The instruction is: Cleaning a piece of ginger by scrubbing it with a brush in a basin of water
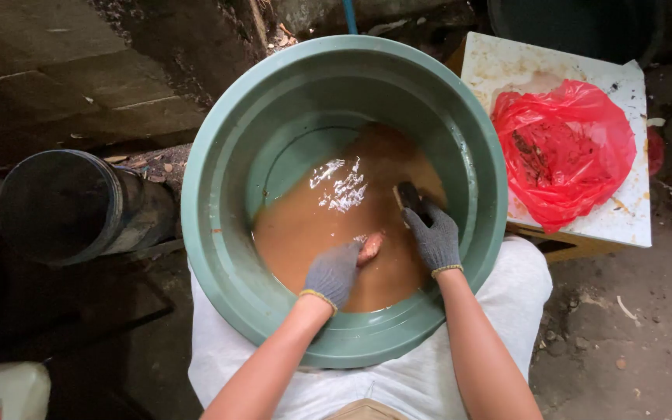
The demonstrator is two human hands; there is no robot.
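Your left hand [333, 272] grips a pale root [370, 247] at the muddy water's near edge in the green basin [219, 257], its long axis pointing up-right toward your right hand [435, 237], just beside it, which is closed on a dark brush [408, 196].

The basin [219, 233] sits on the person's lap, tilted, with muddy water [313, 225] pooled in its lower part. In that water, toward the basin's near rim, the left hand [334, 272] holds a small root-like piece [371, 246]; just right of it the right hand [435, 237] holds a brush [408, 194], both inside the basin. Right of the basin stands a board [624, 218] with a plastic bag [565, 152] lying on it. Left of the basin lies a pipe [64, 206], and beyond that, concrete slabs [56, 85].
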